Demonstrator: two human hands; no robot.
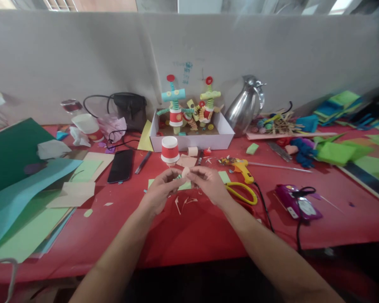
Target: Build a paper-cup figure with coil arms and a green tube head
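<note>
pale pink paper, a small round disc (185, 172), takes centre stage, up above the table between the fingertips of both hands! left hand (159, 189) has thumb and fingers closed to a pinch at one side of it, right hand (210, 183) pinches the other, fingers curled in, neither palm spread. a sliver of green folded paper (179, 177) peeps out by the left fingertips; whether it joins the disc, i cannot tell. under them, light green paper sheets (185, 185) on the red-covered table (164, 248), thin pale paper offcuts (186, 203) just nearer the body, so some cutting looks done. just beyond, a red-and-white paper cup (169, 152) stands bare, no head, no springy arms: assembly there looks left to do. beside it, a cream rolled paper tube (192, 151), formed but fixed to nothing. over on the right, the yellow glue gun (244, 170) lies idle, no hand on it. and behind, in the white cardboard box (192, 144), stand the showpieces: a blue-headed paper-cup figure (173, 95) and a yellow-headed paper-cup figure (210, 95), both red-topped, both finished by my reckoning, with smaller paper pieces between them too jumbled to judge!
</note>
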